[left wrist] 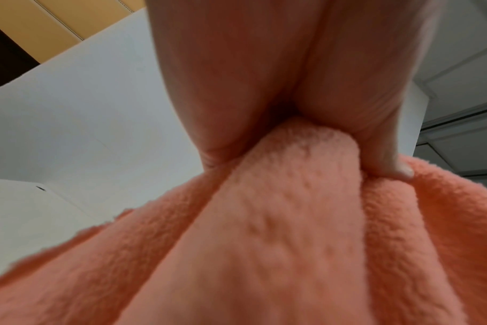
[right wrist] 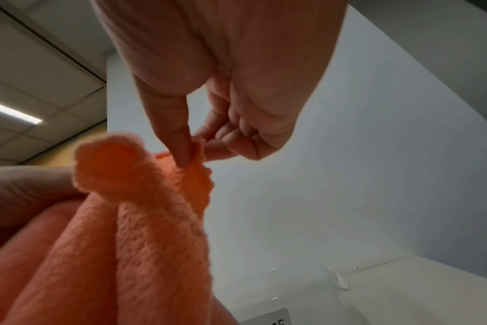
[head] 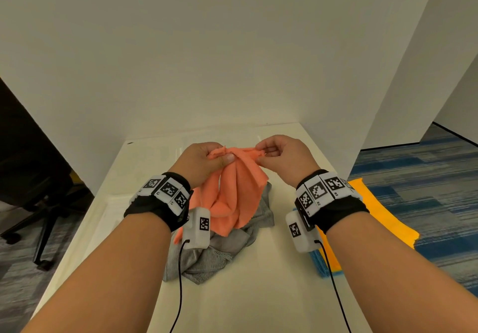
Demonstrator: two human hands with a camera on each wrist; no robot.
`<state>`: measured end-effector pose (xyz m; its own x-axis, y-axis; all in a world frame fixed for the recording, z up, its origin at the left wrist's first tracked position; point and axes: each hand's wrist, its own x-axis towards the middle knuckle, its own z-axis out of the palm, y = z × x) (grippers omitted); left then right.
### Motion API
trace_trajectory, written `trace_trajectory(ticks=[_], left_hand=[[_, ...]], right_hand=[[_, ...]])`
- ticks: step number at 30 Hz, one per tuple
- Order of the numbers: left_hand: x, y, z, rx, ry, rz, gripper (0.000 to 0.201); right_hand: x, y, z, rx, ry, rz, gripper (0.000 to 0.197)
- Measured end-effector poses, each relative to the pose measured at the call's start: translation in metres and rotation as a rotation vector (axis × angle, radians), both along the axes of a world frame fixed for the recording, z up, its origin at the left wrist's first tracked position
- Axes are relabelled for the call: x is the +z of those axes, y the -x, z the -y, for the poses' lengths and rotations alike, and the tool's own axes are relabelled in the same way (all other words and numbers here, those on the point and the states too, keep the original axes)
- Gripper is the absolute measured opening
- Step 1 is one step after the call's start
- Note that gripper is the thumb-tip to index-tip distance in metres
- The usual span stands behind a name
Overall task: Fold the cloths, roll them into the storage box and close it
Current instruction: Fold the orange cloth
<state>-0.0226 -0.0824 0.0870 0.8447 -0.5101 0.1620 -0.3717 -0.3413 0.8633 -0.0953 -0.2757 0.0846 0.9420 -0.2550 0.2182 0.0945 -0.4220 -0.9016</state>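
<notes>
Holding the orange cloth (head: 234, 190) up by its top edge, both hands are raised above the grey cloth (head: 219, 252), which lies crumpled on the white table (head: 271, 294). The left hand (head: 204, 160) has its thumb pressed over a bunched part of the edge, fingers curled round it. The right hand (head: 282, 155) pinches the neighbouring corner between thumb and forefinger, with the other fingers curled loosely toward the palm. Both forearms reach forward, wrists bent slightly inward. The orange cloth hangs in vertical folds, its lower hem resting on the grey cloth.

Head view only: a folded yellow cloth (head: 375, 211) on a blue cloth (head: 320, 265), to the right of the grey cloth at the table's edge. The storage box is not clearly made out.

Left wrist view: the thumb and fingers (left wrist: 348, 88) clamp a thick fold of orange cloth (left wrist: 264, 241).

Right wrist view: the fingertips (right wrist: 181, 149) nip only a thin edge of the orange cloth (right wrist: 142, 220).
</notes>
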Motion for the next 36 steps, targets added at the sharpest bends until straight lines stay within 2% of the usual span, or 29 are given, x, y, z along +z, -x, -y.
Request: trace_trajectory(ticks=[3,6,12,15,18,23,27,33,36], left_hand=[[-0.001,-0.001,-0.001,0.020,0.019,-0.020,0.038],[0.000,-0.001,-0.004,0.043,0.033,-0.038,0.026],[-0.002,-0.001,-0.010,0.078,0.050,-0.044,0.022],[-0.002,-0.002,-0.012,0.093,0.063,-0.042,0.021],[-0.001,-0.002,-0.013,0.103,0.097,-0.045,0.020],[0.000,0.000,-0.013,0.105,0.132,-0.044,0.024],[0.001,-0.001,-0.010,0.113,0.123,-0.022,0.018],[0.002,-0.004,-0.009,0.147,0.060,0.054,0.023],[0.002,-0.005,-0.009,0.155,0.045,0.070,0.016]], right_hand=[[-0.001,0.000,-0.001,-0.015,0.090,-0.002,0.024],[-0.003,-0.001,0.001,-0.027,0.101,0.020,0.026],[-0.004,-0.001,0.004,-0.054,0.081,0.063,0.016],[-0.002,0.002,0.001,-0.020,0.123,0.073,0.025],[0.001,0.004,-0.003,0.015,0.216,0.011,0.034],[0.006,0.006,-0.010,0.105,0.348,-0.075,0.025],[0.009,0.012,-0.020,0.205,0.416,-0.094,0.046],[0.012,0.012,-0.019,0.148,0.411,-0.122,0.014],[0.012,0.011,-0.016,0.129,0.412,-0.119,0.012]])
